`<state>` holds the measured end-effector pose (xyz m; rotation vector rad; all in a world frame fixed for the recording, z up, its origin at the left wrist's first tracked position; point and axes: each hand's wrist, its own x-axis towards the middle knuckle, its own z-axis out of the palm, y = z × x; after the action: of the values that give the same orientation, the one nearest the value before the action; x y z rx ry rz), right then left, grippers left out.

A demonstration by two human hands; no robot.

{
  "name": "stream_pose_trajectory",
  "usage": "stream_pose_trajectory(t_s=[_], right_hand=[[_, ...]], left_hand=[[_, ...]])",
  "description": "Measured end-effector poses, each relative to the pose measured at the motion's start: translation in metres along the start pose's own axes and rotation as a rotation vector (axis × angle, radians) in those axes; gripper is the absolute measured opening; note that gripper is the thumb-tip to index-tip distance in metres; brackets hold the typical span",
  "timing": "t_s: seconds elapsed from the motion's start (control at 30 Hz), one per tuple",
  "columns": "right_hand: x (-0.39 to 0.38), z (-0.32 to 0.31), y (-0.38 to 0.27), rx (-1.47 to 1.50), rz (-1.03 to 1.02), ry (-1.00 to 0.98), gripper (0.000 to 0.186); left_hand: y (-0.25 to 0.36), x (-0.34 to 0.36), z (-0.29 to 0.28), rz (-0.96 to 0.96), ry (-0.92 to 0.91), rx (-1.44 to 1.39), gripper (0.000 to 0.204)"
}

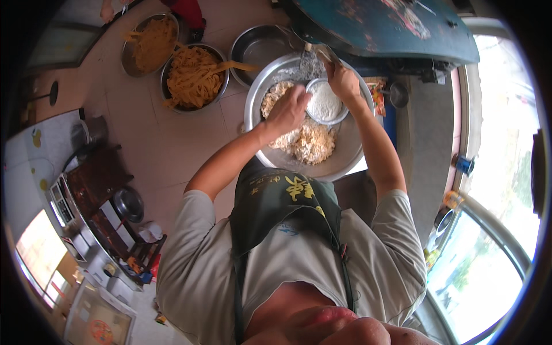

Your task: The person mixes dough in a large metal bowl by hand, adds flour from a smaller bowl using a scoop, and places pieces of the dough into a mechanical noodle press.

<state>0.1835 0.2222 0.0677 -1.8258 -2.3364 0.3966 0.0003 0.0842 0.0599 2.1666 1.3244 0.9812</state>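
A wide metal basin stands in front of me, holding clumps of floury, crumbly dough. Inside it, a small round metal bowl of white flour is tilted a little. My right hand is curled at the bowl's far right edge and appears to grip its rim. At the bowl's left side, my left hand hangs over the dough; its fingers are bent and blurred, so what they hold, if anything, does not show. A flat scraper-like tool leans at the basin's far rim.
Left of the basin, two metal bowls hold wide yellow noodle strips. Another metal pan sits behind them. A worn green machine cover overhangs the far right. Another person's red-clad leg shows at the far left.
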Motion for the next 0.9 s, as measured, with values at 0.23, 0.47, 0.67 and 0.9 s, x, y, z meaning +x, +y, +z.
stream_pose_trajectory(t_s=[0.23,0.47,0.67,0.9], right_hand=[[-0.078,-0.06,0.051,0.198,-0.045,0.019,0.031],[-0.185,-0.03,0.123,0.395,-0.031,0.052,0.031],[-0.226,0.018,0.148,0.349,-0.155,0.159,0.026],[-0.226,0.027,0.151,0.362,-0.123,0.227,0.025]], left_hand=[[-0.03,0.093,0.021,0.073,-0.09,0.538,0.037],[0.005,-0.045,0.064,0.09,-0.59,0.099,0.019],[0.033,-0.107,0.112,-0.528,-0.687,0.057,0.045],[0.01,-0.087,0.08,-0.122,-0.572,0.099,0.033]])
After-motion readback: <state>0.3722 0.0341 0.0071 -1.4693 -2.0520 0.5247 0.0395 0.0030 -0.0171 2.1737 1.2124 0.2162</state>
